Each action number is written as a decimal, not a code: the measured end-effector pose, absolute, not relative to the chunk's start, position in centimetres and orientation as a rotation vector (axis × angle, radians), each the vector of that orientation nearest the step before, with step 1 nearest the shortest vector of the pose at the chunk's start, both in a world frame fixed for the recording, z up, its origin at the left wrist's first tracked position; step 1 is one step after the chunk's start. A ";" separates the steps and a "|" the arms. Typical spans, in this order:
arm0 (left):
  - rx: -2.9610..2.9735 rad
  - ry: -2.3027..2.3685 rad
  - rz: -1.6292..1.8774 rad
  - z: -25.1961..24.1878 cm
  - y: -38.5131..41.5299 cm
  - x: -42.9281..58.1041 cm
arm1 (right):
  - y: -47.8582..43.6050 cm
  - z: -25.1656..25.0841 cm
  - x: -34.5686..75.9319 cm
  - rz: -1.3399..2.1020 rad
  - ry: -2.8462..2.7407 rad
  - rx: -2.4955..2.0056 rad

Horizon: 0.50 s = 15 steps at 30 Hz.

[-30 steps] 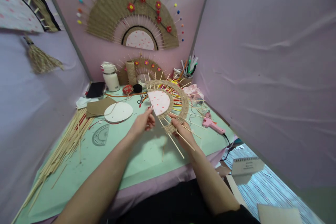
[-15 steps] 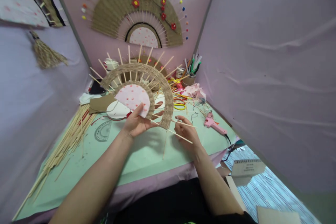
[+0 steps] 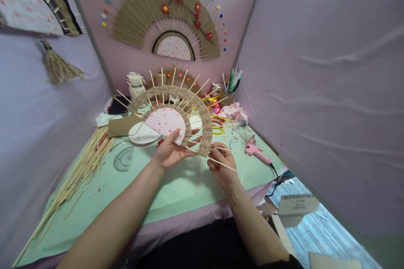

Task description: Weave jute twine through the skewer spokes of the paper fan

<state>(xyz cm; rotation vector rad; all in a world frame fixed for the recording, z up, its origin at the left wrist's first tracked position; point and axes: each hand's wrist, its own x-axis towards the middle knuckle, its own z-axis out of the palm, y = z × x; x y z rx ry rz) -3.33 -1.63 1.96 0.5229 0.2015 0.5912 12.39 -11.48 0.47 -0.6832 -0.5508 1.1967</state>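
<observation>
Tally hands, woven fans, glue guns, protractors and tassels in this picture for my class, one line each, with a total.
Hands: 2 (left hand, right hand)
Woven fans: 4 (held fan, large wall fan, smaller fan behind, cropped fan at left)
Glue gun: 1
Protractor: 1
Tassel: 1
Total: 9

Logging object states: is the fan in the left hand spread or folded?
Spread: the fan shows its sticks radiating apart around the half-round spotted centre.

Soft daylight — faint shadows, stretched edges
</observation>
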 end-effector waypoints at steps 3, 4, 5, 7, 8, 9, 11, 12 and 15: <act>0.545 0.196 0.578 1.7 -1.7 -3.2 | -11.5 0.3 12.3 1.252 -0.503 -0.670; 0.561 0.192 0.569 1.6 -1.7 -3.1 | -11.5 0.2 12.2 1.272 -0.492 -0.667; 0.578 0.187 0.556 1.6 -1.8 -3.1 | -11.5 0.2 12.2 1.288 -0.486 -0.665; 0.613 0.174 0.520 1.5 -1.8 -3.1 | -11.6 0.2 12.1 1.308 -0.482 -0.662; 0.627 0.169 0.504 1.5 -1.8 -3.2 | -11.6 0.2 12.1 1.312 -0.484 -0.664; 0.637 0.165 0.495 1.5 -1.7 -3.2 | -11.7 0.2 12.1 1.313 -0.489 -0.667; 0.642 0.160 0.490 1.4 -1.7 -3.2 | -11.8 0.2 12.1 1.306 -0.504 -0.679; 0.640 0.159 0.491 1.4 -1.7 -3.2 | -11.8 0.1 12.1 1.298 -0.512 -0.688; 0.620 0.162 0.501 1.3 -1.7 -3.2 | -11.8 -0.2 12.1 1.275 -0.522 -0.711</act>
